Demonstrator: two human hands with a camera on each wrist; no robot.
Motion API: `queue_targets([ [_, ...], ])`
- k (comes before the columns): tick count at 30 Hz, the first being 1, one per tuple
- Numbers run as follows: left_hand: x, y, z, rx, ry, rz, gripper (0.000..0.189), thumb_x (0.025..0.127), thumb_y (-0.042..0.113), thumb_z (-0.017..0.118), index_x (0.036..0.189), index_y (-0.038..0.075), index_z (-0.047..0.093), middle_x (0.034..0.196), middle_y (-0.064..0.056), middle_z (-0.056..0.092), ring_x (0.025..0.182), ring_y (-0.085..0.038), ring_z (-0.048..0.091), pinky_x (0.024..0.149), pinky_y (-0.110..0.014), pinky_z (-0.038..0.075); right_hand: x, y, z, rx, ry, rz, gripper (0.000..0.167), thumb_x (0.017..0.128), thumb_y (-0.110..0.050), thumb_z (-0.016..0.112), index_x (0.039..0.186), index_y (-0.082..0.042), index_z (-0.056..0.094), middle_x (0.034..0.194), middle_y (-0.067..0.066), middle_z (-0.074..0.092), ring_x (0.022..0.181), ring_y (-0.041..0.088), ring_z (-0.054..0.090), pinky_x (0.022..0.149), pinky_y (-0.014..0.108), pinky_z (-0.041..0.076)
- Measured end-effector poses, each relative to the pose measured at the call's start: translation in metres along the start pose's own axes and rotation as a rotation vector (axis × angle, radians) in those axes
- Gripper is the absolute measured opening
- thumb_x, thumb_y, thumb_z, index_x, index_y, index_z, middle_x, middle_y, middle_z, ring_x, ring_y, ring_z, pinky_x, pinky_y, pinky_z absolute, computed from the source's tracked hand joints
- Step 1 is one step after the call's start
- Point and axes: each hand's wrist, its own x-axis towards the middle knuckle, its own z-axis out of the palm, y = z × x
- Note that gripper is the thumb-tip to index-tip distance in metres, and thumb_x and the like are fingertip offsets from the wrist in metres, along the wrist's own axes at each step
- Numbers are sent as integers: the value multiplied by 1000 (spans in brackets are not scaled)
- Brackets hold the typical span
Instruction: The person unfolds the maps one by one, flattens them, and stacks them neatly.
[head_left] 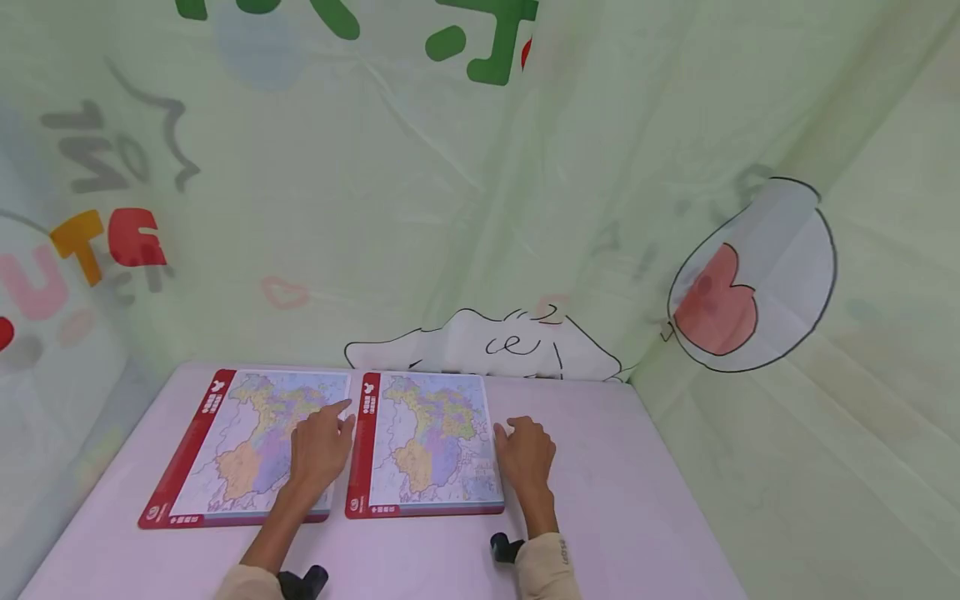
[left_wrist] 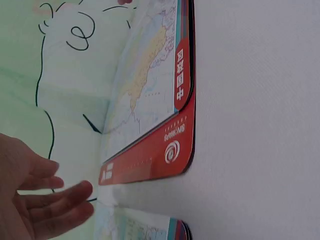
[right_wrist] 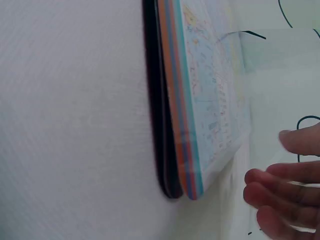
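Two map boards with red left borders lie side by side. My left hand (head_left: 318, 446) hovers over the right part of the left map board (head_left: 240, 467), its index finger stretched toward the gap between the boards. Beside the right edge of the right map board (head_left: 435, 442) is my right hand (head_left: 527, 454), thumb close to that edge. Loosely bent fingers with nothing in them show on the right hand (right_wrist: 285, 185) in the right wrist view. That board's side shows a striped upper layer (right_wrist: 182, 115) over a dark lower one (right_wrist: 162, 125).
The boards lie on a white-covered table (head_left: 615, 500). A pale green printed sheet (head_left: 420, 208) hangs behind the table and on its right, close to the far edge. Each wrist carries a small black camera mount (head_left: 506, 547).
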Motion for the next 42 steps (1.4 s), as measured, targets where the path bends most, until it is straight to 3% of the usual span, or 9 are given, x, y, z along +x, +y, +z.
queue_targets([
  [4, -2, 8, 12, -53, -70, -87, 50, 105, 13, 67, 150, -8, 58, 111, -27, 78, 75, -28, 76, 59, -31, 60, -7, -7, -8, 134, -73, 96, 38, 96, -21, 82, 117, 10, 77, 97, 23, 80, 81, 33, 74, 76, 50, 60],
  [7, -5, 14, 20, -92, -119, -125, 49, 103, 11, 69, 145, -9, 57, 110, -25, 75, 86, -35, 78, 69, -42, 67, -10, -15, -14, 230, -111, 154, 38, 93, -15, 84, 116, 14, 76, 97, 24, 78, 77, 29, 68, 72, 46, 59],
  [10, -5, 15, 32, -118, -102, -109, 44, 99, 7, 72, 136, -9, 55, 107, -25, 71, 88, -40, 76, 72, -48, 67, -10, -18, -12, 280, -132, 183, 38, 91, -12, 86, 117, 14, 77, 98, 23, 79, 78, 25, 70, 71, 40, 59],
  [13, -5, 12, 42, -120, -59, -101, 47, 97, 3, 72, 137, -10, 52, 109, -28, 69, 93, -47, 75, 73, -53, 67, -10, -19, -10, 321, -135, 208, 36, 88, -5, 87, 117, 13, 77, 96, 22, 80, 78, 24, 71, 71, 38, 60],
  [16, -5, 13, 42, -171, -67, -173, 58, 98, 1, 69, 149, -12, 44, 122, -33, 66, 109, -54, 72, 85, -61, 66, -11, -19, -9, 344, -116, 235, 36, 84, 2, 87, 117, 11, 78, 89, 18, 77, 76, 24, 68, 69, 37, 56],
  [20, -1, 10, 40, -245, -69, -271, 59, 102, 0, 64, 154, -16, 40, 135, -39, 61, 126, -58, 65, 100, -66, 60, -12, -16, -6, 371, -97, 261, 33, 82, 5, 88, 115, 6, 81, 86, 14, 74, 75, 22, 62, 68, 31, 49],
  [28, 6, 5, 34, -310, -8, -253, 36, 100, -7, 66, 135, -12, 64, 126, -34, 71, 114, -48, 73, 101, -58, 62, -14, -16, -5, 520, -69, 333, 28, 85, 6, 86, 113, 3, 83, 93, 17, 73, 79, 23, 64, 68, 26, 52],
  [36, 10, 1, 29, -345, 4, -223, 37, 95, -13, 65, 132, -11, 68, 118, -33, 74, 105, -44, 75, 97, -55, 63, -12, -18, -7, 572, -8, 342, 32, 80, 10, 84, 111, 0, 85, 84, 13, 73, 75, 21, 62, 70, 29, 49],
  [42, 11, 2, 25, -350, 11, -198, 35, 92, -15, 65, 127, -12, 70, 111, -32, 76, 99, -41, 76, 90, -51, 65, -10, -15, -13, 551, 9, 390, 30, 83, 6, 83, 112, -4, 86, 86, 12, 74, 78, 23, 63, 71, 30, 48],
])
